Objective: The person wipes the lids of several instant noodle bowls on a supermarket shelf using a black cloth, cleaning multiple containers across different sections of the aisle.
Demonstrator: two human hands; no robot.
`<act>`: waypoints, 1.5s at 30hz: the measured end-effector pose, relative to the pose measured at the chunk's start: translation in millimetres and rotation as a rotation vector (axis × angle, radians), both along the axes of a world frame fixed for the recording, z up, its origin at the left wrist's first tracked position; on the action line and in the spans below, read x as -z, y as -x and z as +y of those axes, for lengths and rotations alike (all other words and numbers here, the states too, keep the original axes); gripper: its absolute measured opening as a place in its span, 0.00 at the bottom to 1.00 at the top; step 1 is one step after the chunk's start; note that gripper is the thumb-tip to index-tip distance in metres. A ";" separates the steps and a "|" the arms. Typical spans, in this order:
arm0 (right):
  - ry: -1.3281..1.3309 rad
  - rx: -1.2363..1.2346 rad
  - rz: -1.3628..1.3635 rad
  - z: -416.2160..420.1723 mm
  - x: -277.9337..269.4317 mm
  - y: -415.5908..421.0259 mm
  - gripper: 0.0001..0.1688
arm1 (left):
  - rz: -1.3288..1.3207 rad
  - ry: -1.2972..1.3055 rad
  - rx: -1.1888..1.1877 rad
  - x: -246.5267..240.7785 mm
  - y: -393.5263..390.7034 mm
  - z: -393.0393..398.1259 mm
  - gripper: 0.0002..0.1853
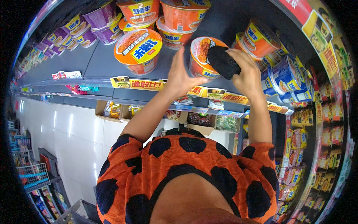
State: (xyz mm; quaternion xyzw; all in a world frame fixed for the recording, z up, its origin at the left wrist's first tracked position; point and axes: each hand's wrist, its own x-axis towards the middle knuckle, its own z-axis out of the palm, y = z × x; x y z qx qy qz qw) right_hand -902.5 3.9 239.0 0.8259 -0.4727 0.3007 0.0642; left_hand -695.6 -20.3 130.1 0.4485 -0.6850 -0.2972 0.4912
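My right hand (247,74) grips a folded black cloth (223,61), which covers part of the lid and the right side of an orange instant noodle cup (200,63). My left hand (180,75) is at that cup's left, thumb and fingers spread, with nothing in it. The thumb tip is by the cup's base; whether it touches cannot be made out. Left of my left hand, a second orange noodle cup (139,53) with a yellow-printed lid sits on the dark grey shelf (102,60). Both cups stand upright near the shelf's front edge.
Stacked orange cups (179,19) rise behind. Purple cups (100,16) line the left; another orange stack (258,39) and blue cups (288,75) stand right. Price strips (148,84) edge the shelf. Cardboard boxes (200,120) of packets sit below. Packaged noodles (296,140) fill the right-hand shelving.
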 end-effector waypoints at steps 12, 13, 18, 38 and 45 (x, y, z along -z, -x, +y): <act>-0.147 -0.116 0.015 -54.8 2.5 -35.1 0.37 | 0.109 -0.111 0.155 4.4 23.5 -36.1 0.73; -0.125 -0.056 0.031 -62.0 2.5 -33.9 0.36 | 0.104 -0.107 0.122 6.5 25.6 -36.0 0.71; -0.111 0.207 0.157 -62.9 -0.3 -10.9 0.34 | 0.059 -0.142 0.109 3.6 26.9 -32.0 0.71; -0.048 0.262 -0.698 -2.7 35.0 27.7 0.26 | 0.059 -0.015 0.037 0.6 19.8 -18.7 0.71; 0.083 0.359 -0.886 78.5 66.2 41.7 0.25 | -0.225 0.693 -0.340 -0.6 -49.8 15.8 0.64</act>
